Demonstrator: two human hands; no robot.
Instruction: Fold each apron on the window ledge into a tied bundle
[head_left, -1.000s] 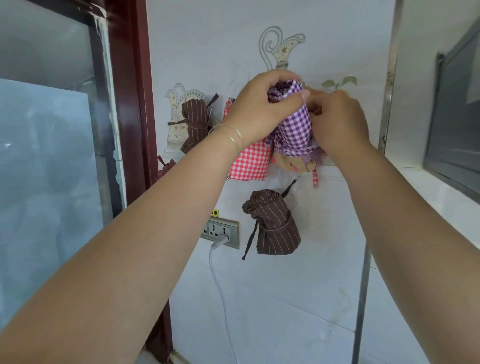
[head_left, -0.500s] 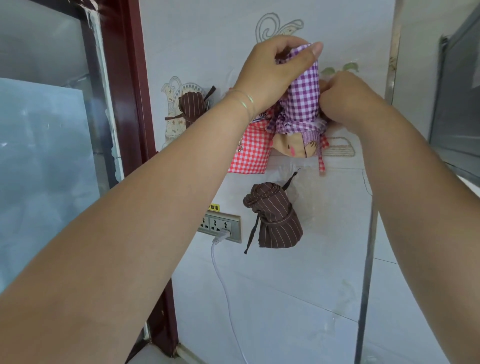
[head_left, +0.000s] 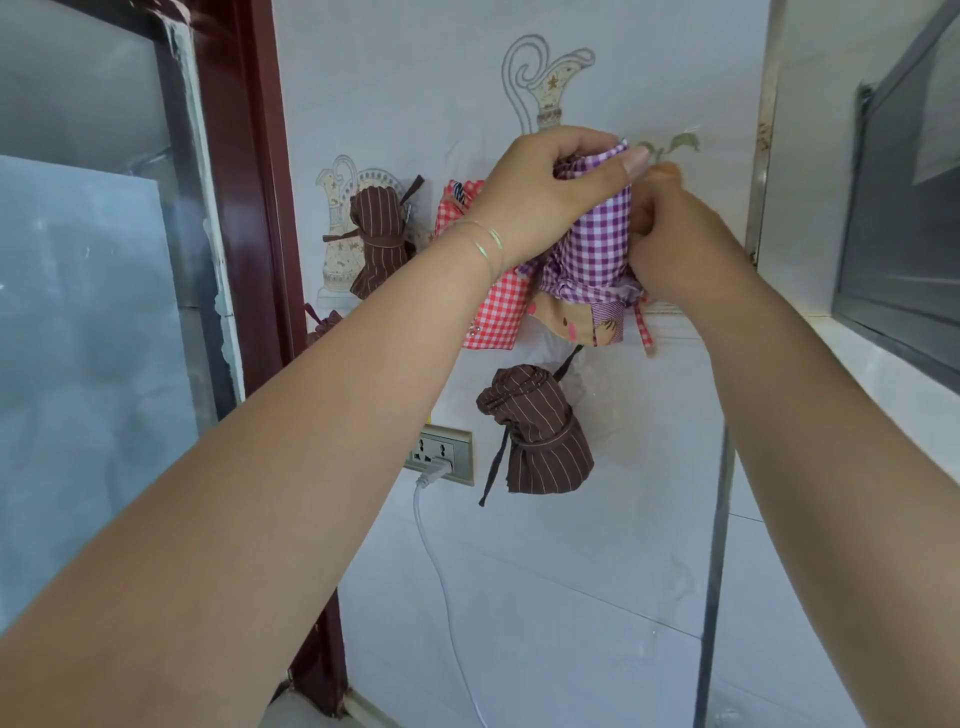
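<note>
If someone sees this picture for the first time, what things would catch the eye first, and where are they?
First, the purple checked apron, rolled into a bundle at the upper middle, gripped from above by the left hand while the right hand works at its side. Next, the brown striped bundle hanging on the white wall just below, beside the wall socket with a white cable. Behind the hands hangs a red checked apron.

Purple gingham apron (head_left: 597, 234) rolled upright (ruffle at bottom), against wall.

Matt checked cloth apron (head_left: 597, 234); glossy smooth wall tiles (head_left: 571, 597); dark varnished wood frame (head_left: 254, 182).
</note>
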